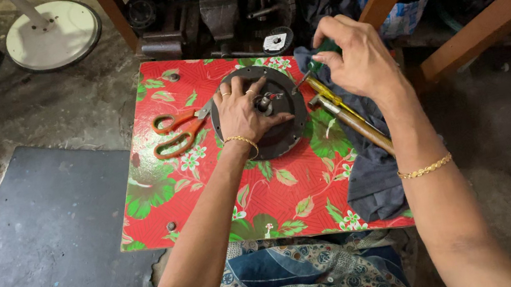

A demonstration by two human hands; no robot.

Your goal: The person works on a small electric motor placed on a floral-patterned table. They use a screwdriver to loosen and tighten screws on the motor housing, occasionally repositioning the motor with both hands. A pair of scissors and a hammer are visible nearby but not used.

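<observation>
On the low red flowered table (289, 204) lies a round dark metal motor housing (290, 136), flat, its short shaft (263, 102) sticking up at the middle. The left hand (241, 109) presses down on the housing, fingers spread open over its left half beside the shaft. The right hand (355, 53) is closed around a green-handled screwdriver (307, 77), whose long axis slants down-left, tip at the housing's upper right edge. Orange scissors (177, 133) lie just left; a hammer (357, 124) rests on dark cloth (370, 175).

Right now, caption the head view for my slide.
Left hand steadies a round motor housing while right hand works a screwdriver.
</observation>
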